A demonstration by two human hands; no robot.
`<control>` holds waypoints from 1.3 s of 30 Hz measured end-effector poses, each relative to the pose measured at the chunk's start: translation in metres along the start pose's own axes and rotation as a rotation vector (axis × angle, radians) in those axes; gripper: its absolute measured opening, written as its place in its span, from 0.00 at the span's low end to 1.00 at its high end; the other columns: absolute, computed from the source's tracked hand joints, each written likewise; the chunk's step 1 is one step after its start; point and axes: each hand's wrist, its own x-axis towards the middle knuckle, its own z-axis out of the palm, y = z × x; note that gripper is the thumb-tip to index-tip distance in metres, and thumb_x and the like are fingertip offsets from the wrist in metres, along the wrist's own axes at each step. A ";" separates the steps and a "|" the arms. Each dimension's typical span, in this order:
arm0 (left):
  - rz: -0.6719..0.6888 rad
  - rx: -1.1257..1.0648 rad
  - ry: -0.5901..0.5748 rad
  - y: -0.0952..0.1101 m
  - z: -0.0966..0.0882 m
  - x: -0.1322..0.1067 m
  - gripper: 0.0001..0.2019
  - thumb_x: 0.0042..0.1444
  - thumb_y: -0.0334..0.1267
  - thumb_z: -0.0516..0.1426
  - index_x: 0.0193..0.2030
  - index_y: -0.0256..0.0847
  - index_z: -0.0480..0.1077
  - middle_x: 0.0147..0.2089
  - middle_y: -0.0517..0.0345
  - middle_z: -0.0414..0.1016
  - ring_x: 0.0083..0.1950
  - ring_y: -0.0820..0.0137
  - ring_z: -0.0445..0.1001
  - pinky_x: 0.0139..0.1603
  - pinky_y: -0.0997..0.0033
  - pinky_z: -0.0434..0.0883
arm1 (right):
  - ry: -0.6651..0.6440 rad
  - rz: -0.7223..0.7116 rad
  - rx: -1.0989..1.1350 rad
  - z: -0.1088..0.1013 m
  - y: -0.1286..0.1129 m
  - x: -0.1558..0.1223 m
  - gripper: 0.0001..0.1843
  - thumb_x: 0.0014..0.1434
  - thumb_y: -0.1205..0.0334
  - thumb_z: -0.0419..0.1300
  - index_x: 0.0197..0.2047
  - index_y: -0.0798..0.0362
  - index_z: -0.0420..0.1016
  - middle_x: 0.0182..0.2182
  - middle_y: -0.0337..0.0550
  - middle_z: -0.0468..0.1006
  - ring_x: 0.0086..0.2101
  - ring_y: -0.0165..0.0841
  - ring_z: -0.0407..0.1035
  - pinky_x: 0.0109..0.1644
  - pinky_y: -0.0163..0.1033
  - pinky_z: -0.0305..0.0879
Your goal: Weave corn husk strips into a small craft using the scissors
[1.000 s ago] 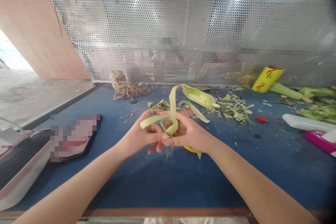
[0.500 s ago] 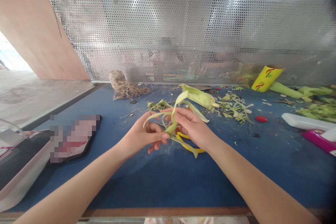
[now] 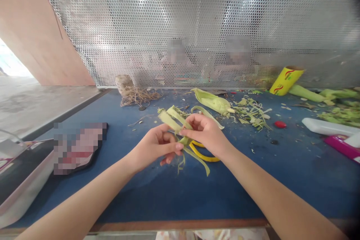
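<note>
Pale green corn husk strips [image 3: 174, 118] are held between my two hands over the middle of the blue table. My left hand [image 3: 157, 144] is closed, its thumb and fingers pinching the bundle, with thin strip ends hanging below. My right hand [image 3: 206, 131] pinches the strips from the other side, thumb against fingers, close to the left fingertips. Beneath my right hand lies a yellow loop-shaped thing [image 3: 206, 157], partly hidden by the hand and a dangling strip. Just beyond the hands rests a larger piece of corn husk [image 3: 212, 102].
Husk scraps [image 3: 251, 114] lie at the back right, near a yellow tube [image 3: 287, 80]. A tangle of twine [image 3: 137, 95] sits back left. A red oval [image 3: 280, 124] and a white-handled thing [image 3: 329, 127] lie right. A tray [image 3: 30, 183] stands left. A perforated metal screen [image 3: 157, 26] rises behind.
The long strip that arched up over my right hand now lies folded toward the upper left, between both hands. My right hand has shifted slightly left; my left hand has hardly moved.
</note>
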 end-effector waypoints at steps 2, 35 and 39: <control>0.003 -0.012 0.020 0.000 0.000 0.000 0.12 0.46 0.35 0.61 0.36 0.36 0.63 0.20 0.63 0.71 0.14 0.81 0.63 0.11 0.84 0.59 | -0.026 -0.005 -0.091 0.000 -0.003 -0.001 0.13 0.42 0.58 0.65 0.26 0.53 0.64 0.22 0.33 0.65 0.23 0.24 0.60 0.28 0.33 0.60; 0.273 0.195 0.416 0.004 -0.001 -0.002 0.09 0.47 0.41 0.59 0.29 0.37 0.72 0.18 0.64 0.66 0.13 0.82 0.57 0.14 0.78 0.57 | -0.299 -0.015 0.404 0.019 0.020 -0.003 0.18 0.46 0.58 0.64 0.40 0.52 0.67 0.34 0.40 0.71 0.38 0.32 0.66 0.44 0.40 0.61; 0.244 0.238 0.380 0.003 -0.002 -0.003 0.10 0.46 0.38 0.60 0.36 0.38 0.70 0.20 0.63 0.69 0.14 0.80 0.59 0.15 0.78 0.60 | -0.132 0.035 0.342 0.019 0.016 -0.004 0.15 0.43 0.60 0.65 0.35 0.53 0.69 0.29 0.38 0.71 0.33 0.31 0.67 0.42 0.40 0.62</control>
